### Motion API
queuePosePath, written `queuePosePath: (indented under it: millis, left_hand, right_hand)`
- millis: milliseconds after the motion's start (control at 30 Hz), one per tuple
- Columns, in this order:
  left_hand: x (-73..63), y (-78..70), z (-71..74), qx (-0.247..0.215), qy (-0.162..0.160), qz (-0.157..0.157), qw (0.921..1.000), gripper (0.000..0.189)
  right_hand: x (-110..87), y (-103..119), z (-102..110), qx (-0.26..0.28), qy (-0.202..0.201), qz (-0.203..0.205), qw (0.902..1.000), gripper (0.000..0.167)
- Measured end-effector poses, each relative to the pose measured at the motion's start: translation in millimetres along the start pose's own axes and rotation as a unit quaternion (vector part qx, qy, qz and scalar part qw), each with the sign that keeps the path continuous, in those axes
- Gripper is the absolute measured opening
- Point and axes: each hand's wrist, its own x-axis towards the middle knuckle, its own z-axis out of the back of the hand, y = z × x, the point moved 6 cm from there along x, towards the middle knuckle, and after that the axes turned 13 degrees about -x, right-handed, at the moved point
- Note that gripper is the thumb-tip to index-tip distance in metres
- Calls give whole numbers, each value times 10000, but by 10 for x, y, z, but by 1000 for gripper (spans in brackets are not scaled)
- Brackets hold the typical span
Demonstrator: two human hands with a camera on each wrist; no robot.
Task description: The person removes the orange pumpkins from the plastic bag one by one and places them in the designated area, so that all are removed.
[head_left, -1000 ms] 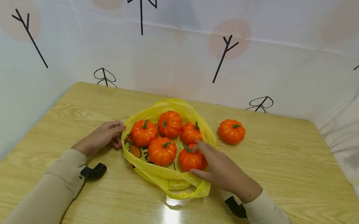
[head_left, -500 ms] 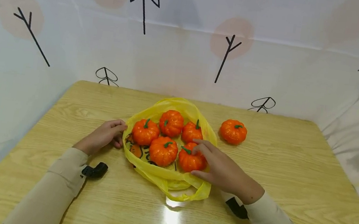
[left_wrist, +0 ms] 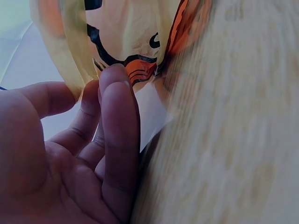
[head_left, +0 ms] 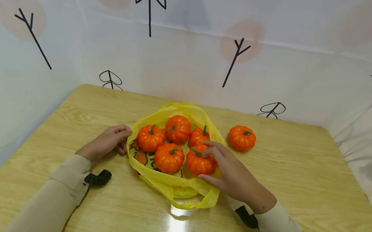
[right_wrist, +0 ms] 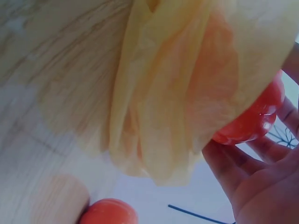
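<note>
An open yellow plastic bag (head_left: 187, 109) lies on the wooden table with several small orange pumpkins inside, each with a green stem. My left hand (head_left: 111, 141) pinches the bag's left rim between thumb and fingers; its wrist view shows the thin printed plastic (left_wrist: 126, 37) at the fingertips. At the bag's right side, my right hand (head_left: 231, 174) grips the front right pumpkin (head_left: 197, 164), fingers over its top and thumb at its near side. That glossy pumpkin (right_wrist: 254, 123) shows between the fingers in the right wrist view, partly hidden by the bag.
Another pumpkin (head_left: 241, 138) sits on the table (head_left: 293, 166) to the right of the bag. A bag handle loop (head_left: 191, 205) hangs toward the front. Behind the table stands a white patterned backdrop (head_left: 186, 64).
My right hand and the pumpkin in it have shifted slightly up and to the right, and the pumpkin has tilted a little. The left hand stays at the bag's rim.
</note>
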Motion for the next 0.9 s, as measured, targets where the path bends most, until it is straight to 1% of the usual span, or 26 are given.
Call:
queuePosePath:
  millis: [233, 500, 733, 800, 900]
  left_hand:
    - [-5, 15, 5, 64, -61, -15, 10000, 33]
    - [-31, -19, -19, -22, -5, -129, 9999, 33]
    - [-33, -45, -31, 2, -19, -158, 9999, 34]
    - [-38, -43, -30, -4, -34, -140, 9999, 34]
    - [-43, -33, -32, -18, -43, -112, 9999, 33]
  right_hand:
    - [-30, 5, 93, -84, -247, 22, 9997, 48]
    - [-15, -22, 242, -77, -527, 59, 9986, 49]
    - [-8, -28, 316, -107, -731, 166, 9971, 52]
    - [-6, -28, 327, -95, -760, 133, 9970, 54]
    - [-15, -47, 345, -54, -778, -30, 9969, 57]
